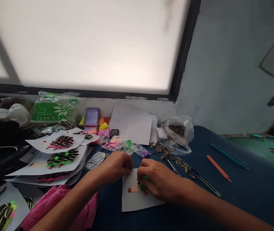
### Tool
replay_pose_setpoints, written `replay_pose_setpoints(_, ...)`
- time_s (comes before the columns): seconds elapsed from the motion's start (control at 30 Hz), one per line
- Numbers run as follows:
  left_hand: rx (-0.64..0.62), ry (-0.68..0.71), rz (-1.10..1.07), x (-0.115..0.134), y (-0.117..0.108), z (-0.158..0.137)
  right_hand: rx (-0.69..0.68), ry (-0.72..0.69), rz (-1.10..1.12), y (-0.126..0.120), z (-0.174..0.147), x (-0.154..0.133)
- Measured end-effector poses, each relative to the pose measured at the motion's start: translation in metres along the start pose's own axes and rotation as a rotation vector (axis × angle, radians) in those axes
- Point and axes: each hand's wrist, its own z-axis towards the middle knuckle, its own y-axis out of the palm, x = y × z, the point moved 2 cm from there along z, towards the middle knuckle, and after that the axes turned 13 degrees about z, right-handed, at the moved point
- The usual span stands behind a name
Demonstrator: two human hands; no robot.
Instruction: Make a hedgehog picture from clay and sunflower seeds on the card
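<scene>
A white sheet of paper [139,203] lies on the dark blue tabletop, bearing a hedgehog shape of modelling clay. Its pale snout [135,189] ends in a brown nose, and part of its green body [144,184] shows under my right hand [161,179]. The fingers of that hand are bent and drawn together over the body, hiding whatever is between them. At the sheet's upper left corner, my left hand [119,165] is curled with its fingertips pressed together; what they hold, if anything, is hidden. Loose sunflower seeds [162,149] lie just beyond the right hand.
Finished-looking seed hedgehog sheets [62,158] are stacked at left, above a pink cloth [89,208]. A bag of seeds [177,130], blank paper [137,128] and clay packets [140,150] stand behind. Pens [206,183], an orange marker [218,168] and a blue one [229,156] lie at right.
</scene>
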Motion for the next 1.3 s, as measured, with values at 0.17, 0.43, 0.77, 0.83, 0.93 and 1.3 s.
replay_pose_setpoints(0.17, -0.007, -0.003, -0.01, 0.0, -0.001, 0.0, 0.015, -0.04, -0.066, 0.005, -0.001, 0.004)
replay_pose_setpoints(0.43, -0.012, -0.017, 0.004, 0.002, -0.002, -0.001, 0.002, -0.061, -0.19, 0.006, -0.002, -0.004)
replay_pose_setpoints(0.77, -0.014, -0.014, 0.025, 0.003, -0.002, -0.001, -0.014, -0.055, -0.227, -0.002, -0.003, -0.008)
replay_pose_setpoints(0.83, -0.012, -0.008, 0.029, 0.003, -0.003, -0.001, -0.031, -0.059, -0.215, -0.003, -0.004, -0.009)
replay_pose_setpoints(0.93, -0.011, -0.002, 0.035, 0.002, -0.002, -0.001, -0.066, -0.048, -0.206, -0.003, -0.004, -0.012)
replay_pose_setpoints(1.3, -0.017, 0.005, 0.04, 0.001, -0.001, -0.001, -0.072, -0.046, -0.225, -0.001, -0.007, -0.012)
